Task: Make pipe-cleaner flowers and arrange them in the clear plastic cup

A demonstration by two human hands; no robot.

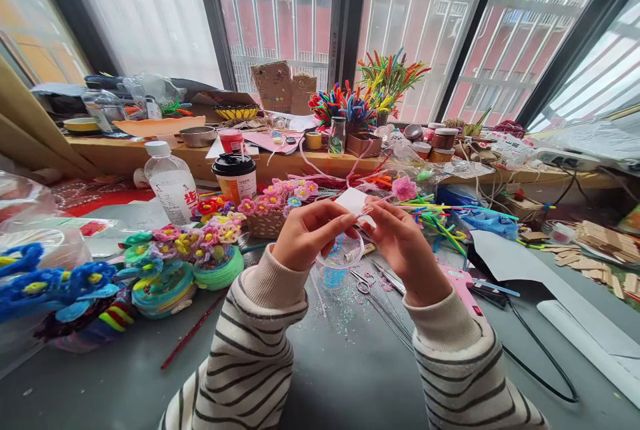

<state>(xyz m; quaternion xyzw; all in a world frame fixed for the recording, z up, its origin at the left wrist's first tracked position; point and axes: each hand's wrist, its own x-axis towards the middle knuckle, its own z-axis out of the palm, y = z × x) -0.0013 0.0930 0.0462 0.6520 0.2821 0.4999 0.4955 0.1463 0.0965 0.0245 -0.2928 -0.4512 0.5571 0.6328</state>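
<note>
My left hand (313, 233) and my right hand (397, 240) meet in front of me, thumbs and fingertips pinched. Between the fingertips is a thin pale purple pipe cleaner (363, 212), mostly hidden by the fingers. Just behind them shows a white piece of paper (353, 199); whether a finger touches it I cannot tell. Below the hands stands a clear plastic cup (335, 277) with blue print. Scissors (364, 287) lie right of the cup, near pliers (390, 278) and thin wires (393, 317). Glitter is scattered on the grey table (345, 377).
Pots of pipe-cleaner flowers (163, 277) stand at left, near a water bottle (171, 180) and a lidded paper cup (235, 177). To the right lie a pink glue gun (463, 290) with its black cable (545, 350), loose coloured pipe cleaners (445, 223) and wooden sticks (585, 260).
</note>
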